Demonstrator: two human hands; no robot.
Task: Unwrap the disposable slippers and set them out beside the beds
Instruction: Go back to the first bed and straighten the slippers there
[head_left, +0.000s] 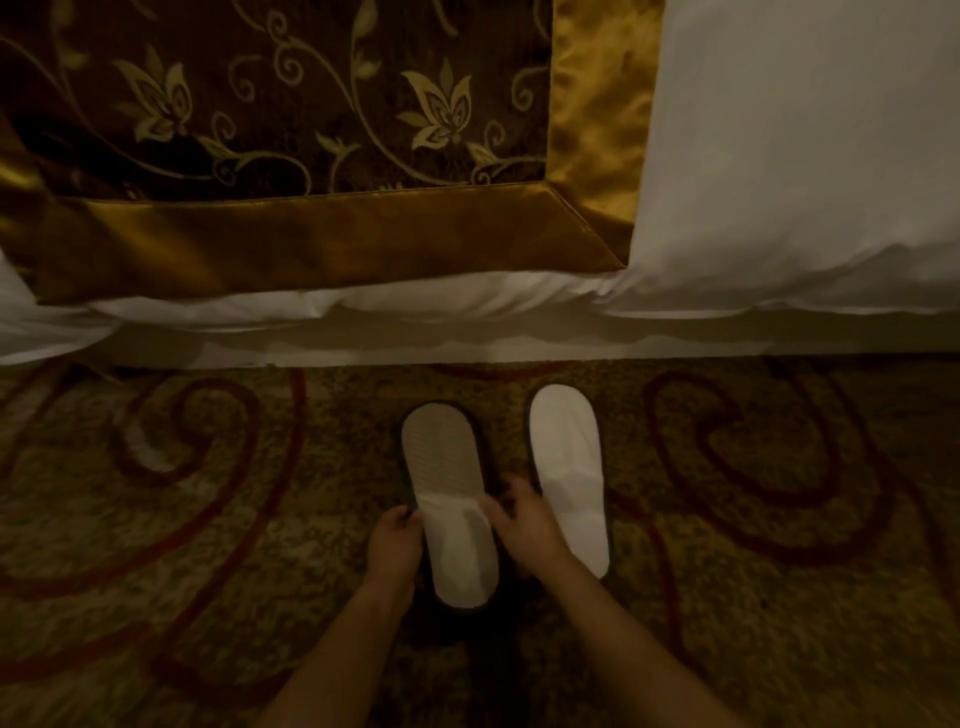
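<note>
Two white disposable slippers lie side by side on the patterned carpet, just in front of the bed's edge. The left slipper (451, 499) shows its beige ribbed insole at the heel end near the bed and its white toe cover towards me. My left hand (393, 540) pinches its left edge and my right hand (522, 519) grips its right edge at the mouth of the toe cover. The right slipper (569, 467) lies flat and untouched, right beside my right hand. No wrapper is in view.
The bed (779, 156) fills the upper half, with white linen hanging over its edge and a brown floral runner with gold border (322, 228) across it. Carpet (779, 571) with red swirls spreads on both sides of the slippers.
</note>
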